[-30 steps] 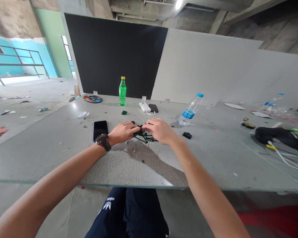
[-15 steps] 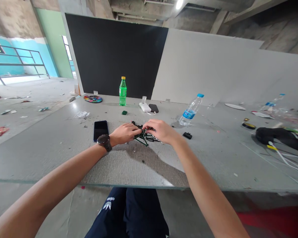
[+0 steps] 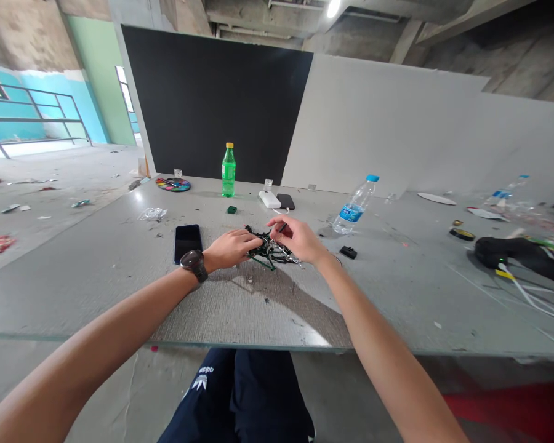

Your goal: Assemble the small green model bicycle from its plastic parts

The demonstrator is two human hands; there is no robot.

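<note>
A small dark-green frame with thin black and silver parts (image 3: 270, 253), like a model bicycle, lies on the table between my hands. My left hand (image 3: 233, 247), with a dark watch on its wrist, presses its closed fingers on the left end of this model. Just over the model's right part is my right hand (image 3: 300, 239). Its thumb and forefinger are pinched round a short, thin, dark piece (image 3: 283, 227), too small to name. My fingers hide portions of the model.
Around my hands are a phone (image 3: 187, 243), a green block (image 3: 231, 210), a black piece (image 3: 348, 252), a water bottle (image 3: 353, 206) and a green bottle (image 3: 228, 171). A white power bank (image 3: 269, 199) is farther back. Cables (image 3: 530, 289) lie right.
My right hand has lifted slightly from the model, and the dark piece in its fingers now shows. The left hand stays almost where it was.
</note>
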